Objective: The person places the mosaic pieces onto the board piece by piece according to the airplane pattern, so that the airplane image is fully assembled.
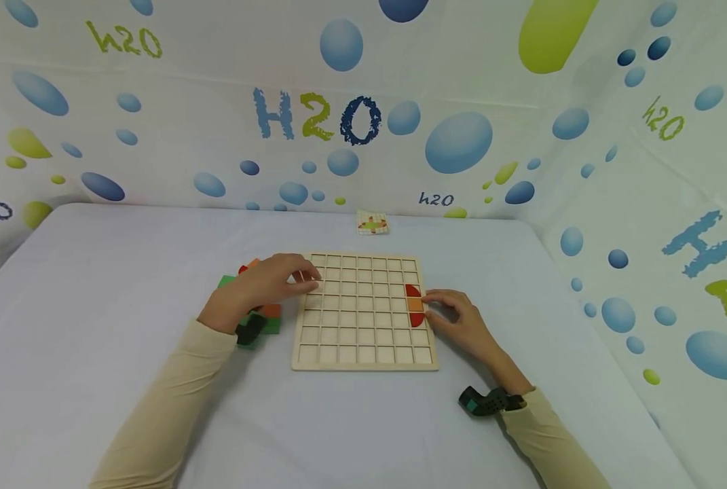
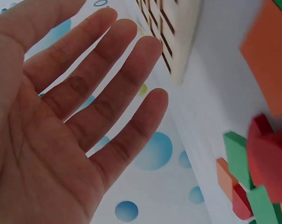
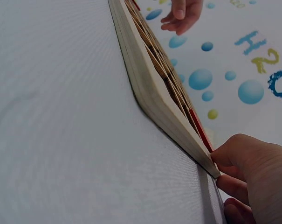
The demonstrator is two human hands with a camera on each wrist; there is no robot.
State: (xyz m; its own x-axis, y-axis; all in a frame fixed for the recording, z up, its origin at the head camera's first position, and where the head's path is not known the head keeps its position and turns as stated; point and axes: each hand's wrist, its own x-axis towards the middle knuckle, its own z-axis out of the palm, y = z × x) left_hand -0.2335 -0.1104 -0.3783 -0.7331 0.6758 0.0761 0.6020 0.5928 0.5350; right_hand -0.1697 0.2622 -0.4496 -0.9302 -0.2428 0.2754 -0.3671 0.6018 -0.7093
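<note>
A wooden grid board point(image 1: 365, 369) lies flat on the table. In its right column sit an orange square point(image 1: 415, 305) and two red rounded pieces, one above point(image 1: 413, 291) and one below it. My left hand point(image 1: 268, 280) hovers at the board's left edge with fingertips over the rim. Its palm and spread fingers show bare in the left wrist view. At the board's right edge, my right hand point(image 1: 463, 326) touches the rim with thumb and fingertips, as the right wrist view also shows at the rim point(image 3: 152, 93).
Beneath and beside my left forearm is a pile of green, orange and red blocks point(image 1: 271, 326), partly hidden by that hand. A small pattern card point(image 1: 372, 223) lies behind the board. White cloth point(image 1: 339, 149) printed with blue and green drops hangs behind the table.
</note>
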